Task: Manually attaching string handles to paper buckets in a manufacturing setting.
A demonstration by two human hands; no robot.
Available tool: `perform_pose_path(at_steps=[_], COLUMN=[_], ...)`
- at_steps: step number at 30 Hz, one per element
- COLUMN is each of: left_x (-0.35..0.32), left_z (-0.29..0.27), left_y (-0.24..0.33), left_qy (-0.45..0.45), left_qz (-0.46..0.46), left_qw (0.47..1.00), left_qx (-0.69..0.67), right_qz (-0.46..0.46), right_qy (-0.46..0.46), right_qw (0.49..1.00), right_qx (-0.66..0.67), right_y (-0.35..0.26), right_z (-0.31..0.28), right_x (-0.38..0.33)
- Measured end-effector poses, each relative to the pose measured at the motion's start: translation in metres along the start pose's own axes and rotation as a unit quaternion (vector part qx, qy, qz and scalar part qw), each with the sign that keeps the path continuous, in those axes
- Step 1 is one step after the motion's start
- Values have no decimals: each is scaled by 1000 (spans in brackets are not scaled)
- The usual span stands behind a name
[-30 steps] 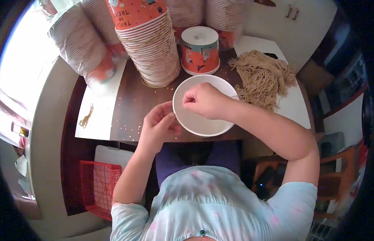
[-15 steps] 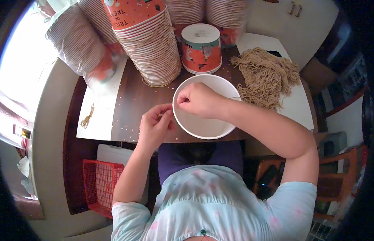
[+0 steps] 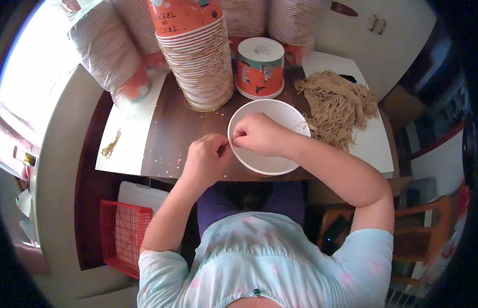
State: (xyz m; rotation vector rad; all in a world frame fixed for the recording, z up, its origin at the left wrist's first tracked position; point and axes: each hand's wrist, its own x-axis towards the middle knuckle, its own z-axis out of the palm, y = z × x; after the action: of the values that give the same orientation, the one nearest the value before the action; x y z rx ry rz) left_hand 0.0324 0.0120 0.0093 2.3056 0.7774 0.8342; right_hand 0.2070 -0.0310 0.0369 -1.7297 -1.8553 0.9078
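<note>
A white-lined paper bucket stands with its mouth up near the table's front edge. My right hand reaches into it, fingertips pinched together against the inner left wall; what they pinch is hidden. Outside that same wall, my left hand is closed with curled fingers close to the rim, and its contents do not show. A thin light cord crosses the bucket's right rim beside my right forearm. Right of the bucket lies a heap of tan cords.
Behind the bucket, an orange printed bucket sits upside down. A tall stack of nested buckets rises at its left, with plastic-wrapped stacks behind. A small cord bundle lies at left; a red basket is below the table.
My left hand has curled its fingers and turned closer in against the bucket's left wall. My right hand keeps its pinch inside. The whole view has shifted slightly.
</note>
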Motion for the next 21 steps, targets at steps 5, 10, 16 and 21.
perform_pose_path(at_steps=[5,10,16,21], left_x=[-16,-40,-37,-26], left_z=[-2,-28,-30,-13], left_y=[-13,-21,3,-2], left_qy=[10,-44,-34,-35], left_qz=[-102,-242,-160,-216], left_qw=[988,883,779,783], left_qx=[-112,-399,-605,-582], right_qz=[61,-28,-61,-136], right_qy=[-51,-56,-131,-80], right_qw=[988,990,983,986], right_qx=[136,-123,-113,-59], right_y=[-22,-20,-13,-27], right_z=[-13,-12,-26,-39], right_x=[-39,-57,-48,-43])
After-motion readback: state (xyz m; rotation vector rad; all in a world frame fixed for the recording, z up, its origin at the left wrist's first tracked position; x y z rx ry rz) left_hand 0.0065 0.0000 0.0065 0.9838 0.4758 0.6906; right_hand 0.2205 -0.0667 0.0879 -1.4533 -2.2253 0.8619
